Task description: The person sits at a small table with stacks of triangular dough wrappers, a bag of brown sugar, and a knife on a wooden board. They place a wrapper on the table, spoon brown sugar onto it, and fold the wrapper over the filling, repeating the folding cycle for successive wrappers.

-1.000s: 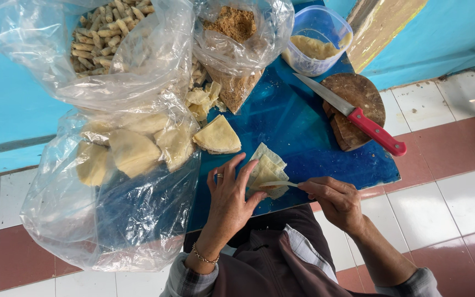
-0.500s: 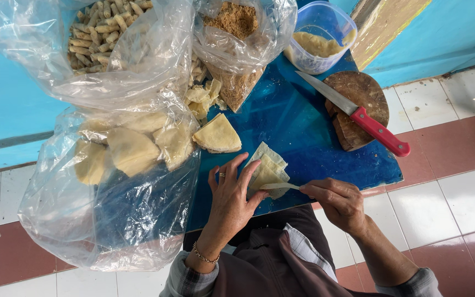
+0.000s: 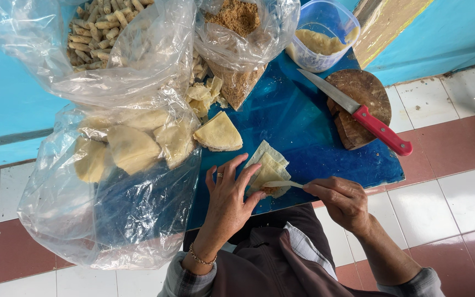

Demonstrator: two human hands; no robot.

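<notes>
— What fills most of the view?

— A blue table (image 3: 303, 132), with a big clear plastic bag (image 3: 111, 181) of pale wrapper pieces spreading from nine o'clock down to seven. Above it, at eleven o'clock, another bag of rolled snacks (image 3: 100, 27); at twelve, a bag of brown crumbly filling (image 3: 237, 16).

— And to the right?

— At one o'clock a plastic tub (image 3: 320, 38) of yellowish paste. At two, a round wooden board (image 3: 358, 104) with a red-handled knife (image 3: 358, 110) lying across it.

— Where is the wrapper being worked?

— Just below centre, at the table's near edge: a thin pale wrapper (image 3: 268, 170), a dab of filling on its near corner. The left hand (image 3: 229, 192) lies spread, fingers apart, pressing its left side flat. The right hand (image 3: 344, 201) is pinched shut on a small pale spatula (image 3: 281, 184), tip on the filling.

— How to do it well, do you think?

— Keep the sheet pinned, I'd say, and the filling small and off the edges.
</notes>
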